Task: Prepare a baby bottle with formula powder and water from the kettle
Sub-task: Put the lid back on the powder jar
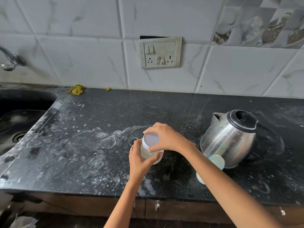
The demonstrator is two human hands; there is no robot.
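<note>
A clear jar of pale formula powder stands on the black counter, near the front middle. My left hand wraps around the jar's body. My right hand grips the jar's white lid from above. A steel kettle with a black lid stands to the right, its spout pointing back left. Partly hidden under my right forearm lies a pale object, perhaps the baby bottle; I cannot tell for sure.
A dark sink with a tap lies at the far left. A yellow rag sits by the tiled wall. A switch and socket panel is on the wall. White powder smears mark the counter.
</note>
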